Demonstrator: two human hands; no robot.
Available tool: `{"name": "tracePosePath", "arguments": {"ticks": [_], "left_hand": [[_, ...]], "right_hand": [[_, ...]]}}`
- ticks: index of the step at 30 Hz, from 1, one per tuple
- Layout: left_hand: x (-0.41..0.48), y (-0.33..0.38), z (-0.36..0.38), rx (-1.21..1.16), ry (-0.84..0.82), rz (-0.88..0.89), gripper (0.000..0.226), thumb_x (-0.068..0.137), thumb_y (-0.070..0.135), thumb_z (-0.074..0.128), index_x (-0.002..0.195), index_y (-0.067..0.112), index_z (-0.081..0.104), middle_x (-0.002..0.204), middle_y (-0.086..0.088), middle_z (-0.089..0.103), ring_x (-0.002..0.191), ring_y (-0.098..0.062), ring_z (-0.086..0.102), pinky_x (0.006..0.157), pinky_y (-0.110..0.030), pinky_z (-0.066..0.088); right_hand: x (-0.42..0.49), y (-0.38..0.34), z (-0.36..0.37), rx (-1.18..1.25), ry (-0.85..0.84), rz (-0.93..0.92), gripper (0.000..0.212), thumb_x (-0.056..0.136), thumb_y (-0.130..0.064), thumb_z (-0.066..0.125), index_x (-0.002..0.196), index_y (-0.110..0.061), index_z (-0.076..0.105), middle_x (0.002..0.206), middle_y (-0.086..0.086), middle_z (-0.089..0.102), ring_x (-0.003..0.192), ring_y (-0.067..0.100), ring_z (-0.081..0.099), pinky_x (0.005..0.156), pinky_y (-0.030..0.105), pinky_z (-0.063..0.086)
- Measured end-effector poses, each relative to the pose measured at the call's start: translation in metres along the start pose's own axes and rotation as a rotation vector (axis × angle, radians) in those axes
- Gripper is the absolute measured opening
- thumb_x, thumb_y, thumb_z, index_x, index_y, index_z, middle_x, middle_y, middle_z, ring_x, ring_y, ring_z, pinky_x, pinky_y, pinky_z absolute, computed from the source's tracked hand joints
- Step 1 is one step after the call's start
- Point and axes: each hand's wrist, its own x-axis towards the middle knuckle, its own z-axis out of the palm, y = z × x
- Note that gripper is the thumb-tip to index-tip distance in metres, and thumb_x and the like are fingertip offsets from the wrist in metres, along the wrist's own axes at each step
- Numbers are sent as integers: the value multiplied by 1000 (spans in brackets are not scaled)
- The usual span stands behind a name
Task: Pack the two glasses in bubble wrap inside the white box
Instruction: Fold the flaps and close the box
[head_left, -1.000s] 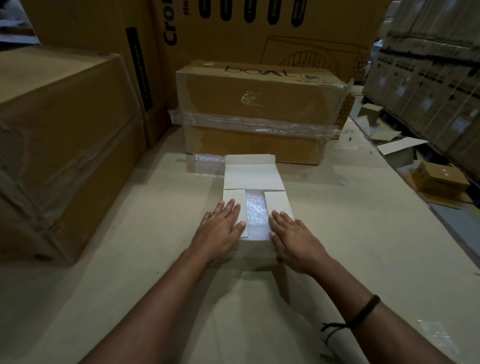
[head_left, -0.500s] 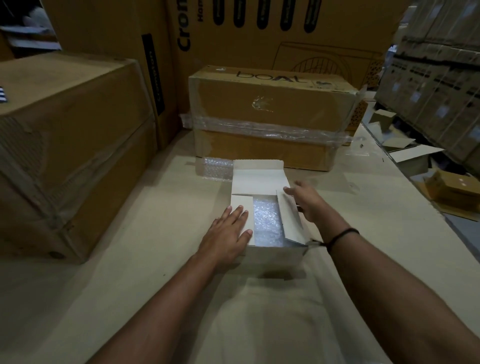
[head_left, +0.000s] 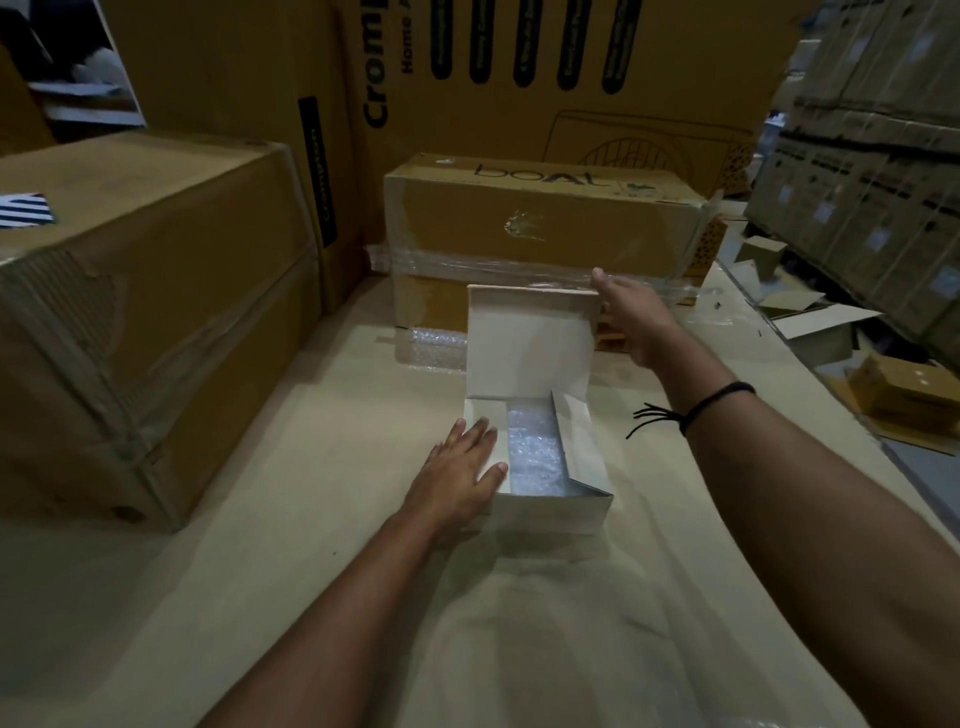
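Hands first: your left hand (head_left: 460, 467) lies spread and flat on the left flap (head_left: 485, 423) of the box (head_left: 550, 512), pressing it down over the opening. The box sits mid-worktop (head_left: 311, 571), straight ahead of you, long axis running away from you, open end up.

Moving across, the wrap (head_left: 535, 452) shows in the gap, silvery and crinkled, filling the inside. No glass shows through it, so I take it both are bundled underneath. The right flap (head_left: 576, 441) stands up on its edge, not folded in.

At the far end the lid (head_left: 530, 338) rises from its hinge, plain white inside, tilted a touch your way.

And now your right hand (head_left: 631, 317): it's up at the lid's right edge, near the top corner, touching it. Whether fingers curl behind the card, I can't tell.

So here's the geometry: the lid is beyond both hands and must swing down toward you along that long axis. Your right hand is the nearer one. My read: that upright right flap wants tucking first, or the lid will catch on it.
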Motion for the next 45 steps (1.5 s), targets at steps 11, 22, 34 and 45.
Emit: {"name": "tracePosePath", "arguments": {"ticks": [11, 22, 34, 45], "left_hand": [[14, 24, -68, -773, 350, 6, 65, 92, 40, 59, 149, 20, 34, 148, 7, 41, 135, -7, 39, 111, -27, 33], [-29, 0, -28, -672, 426, -35, 29, 72, 9, 83, 90, 28, 69, 113, 6, 70, 108, -5, 63, 100, -25, 47], [-35, -7, -12, -404, 446, 22, 28, 78, 17, 80, 103, 13, 68, 115, 14, 66, 108, -8, 63, 92, -18, 43], [-35, -11, -9, -357, 435, 55, 30, 79, 27, 79, 105, 18, 68, 115, 8, 66, 109, -5, 58, 96, -26, 46]], "right_hand": [[-82, 54, -14, -346, -50, -266, 37, 92, -34, 65, 125, -18, 63, 115, -5, 65, 100, 7, 60, 83, 25, 48], [-125, 134, -6, -260, -70, -326, 35, 78, -18, 80, 112, -17, 73, 121, -8, 67, 120, 1, 56, 108, 20, 38], [-129, 156, 0, -394, -32, -431, 34, 81, -18, 78, 114, -15, 73, 128, -4, 64, 127, 4, 51, 111, 19, 33], [-131, 174, 1, -487, -28, -516, 29, 87, -28, 72, 113, -14, 73, 124, -8, 65, 123, 7, 55, 109, 21, 38]]}}
